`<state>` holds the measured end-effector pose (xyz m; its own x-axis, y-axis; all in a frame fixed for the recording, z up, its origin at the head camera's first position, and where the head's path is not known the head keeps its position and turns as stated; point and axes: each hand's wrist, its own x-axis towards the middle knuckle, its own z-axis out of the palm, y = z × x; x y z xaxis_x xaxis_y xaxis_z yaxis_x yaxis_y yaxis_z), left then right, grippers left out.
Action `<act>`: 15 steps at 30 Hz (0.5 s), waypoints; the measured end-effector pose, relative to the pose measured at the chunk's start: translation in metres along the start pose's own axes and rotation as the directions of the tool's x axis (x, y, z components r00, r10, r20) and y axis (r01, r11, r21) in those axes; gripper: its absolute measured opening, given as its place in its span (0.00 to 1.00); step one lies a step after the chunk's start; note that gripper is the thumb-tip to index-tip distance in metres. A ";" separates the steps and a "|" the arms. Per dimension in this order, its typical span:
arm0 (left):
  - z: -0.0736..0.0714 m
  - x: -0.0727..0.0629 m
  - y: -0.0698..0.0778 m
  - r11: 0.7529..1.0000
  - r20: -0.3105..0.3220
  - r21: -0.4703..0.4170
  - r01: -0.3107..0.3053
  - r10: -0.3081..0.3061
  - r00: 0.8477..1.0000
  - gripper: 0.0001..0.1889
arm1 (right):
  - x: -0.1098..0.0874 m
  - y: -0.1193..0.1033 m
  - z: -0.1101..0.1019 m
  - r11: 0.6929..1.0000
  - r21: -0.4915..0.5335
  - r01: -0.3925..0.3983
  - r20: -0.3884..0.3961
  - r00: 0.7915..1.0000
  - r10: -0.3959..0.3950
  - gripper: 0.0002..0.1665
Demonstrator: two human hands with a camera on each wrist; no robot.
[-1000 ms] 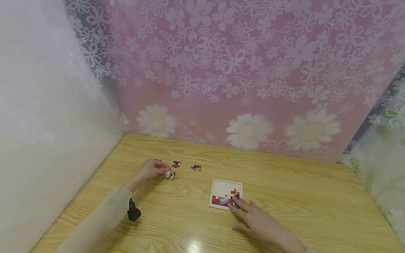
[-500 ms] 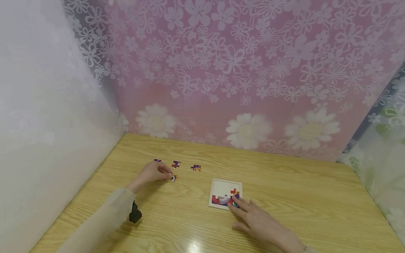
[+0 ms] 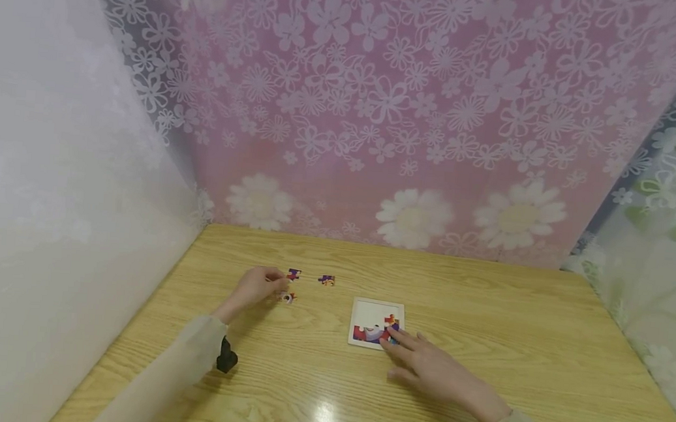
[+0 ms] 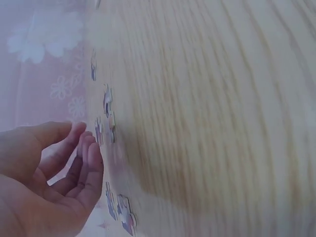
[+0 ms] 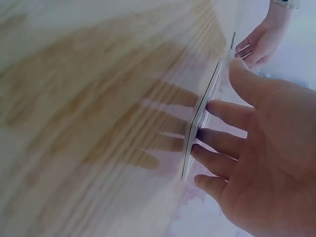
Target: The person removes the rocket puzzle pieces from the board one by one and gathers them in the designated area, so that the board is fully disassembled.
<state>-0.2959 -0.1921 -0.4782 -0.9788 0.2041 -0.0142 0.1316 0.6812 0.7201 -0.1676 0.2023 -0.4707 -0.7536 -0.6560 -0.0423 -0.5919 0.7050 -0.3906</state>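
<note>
My left hand (image 3: 256,285) hovers over loose jigsaw pieces at the table's left. Its thumb and fingers are loosely curved, and no piece shows between them in the left wrist view. A white and orange piece (image 3: 288,297) lies just below its fingertips, and a purple and red piece (image 3: 293,274) just beyond them. Other pieces are hidden under this hand in the head view. My right hand (image 3: 435,368) rests its straight fingers on the lower right corner of the square puzzle tray (image 3: 356,313). Joined pieces (image 3: 374,333) fill the lower part of the tray.
Another loose piece (image 3: 326,280) lies between the left hand and the tray. The left wrist view shows two more pieces (image 4: 126,215) nearer the wrist. A flowered curtain (image 3: 380,109) closes off the back of the wooden table (image 3: 485,300).
My left hand has shifted from the white and orange piece toward the pieces farther back, covering one that showed half a second ago. The right hand and the tray have stayed put.
</note>
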 end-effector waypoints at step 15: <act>0.030 0.010 0.029 0.959 0.022 -0.224 -0.173 0.183 0.983 0.17 | -0.002 0.000 0.000 0.998 0.030 -0.063 -0.036 0.997 0.064 0.36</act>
<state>-0.2972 -0.1493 -0.4784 -0.9346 0.3408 0.1022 0.2608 0.4608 0.8483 -0.1660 0.2039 -0.4712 -0.7995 -0.5997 -0.0339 -0.5348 0.7364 -0.4143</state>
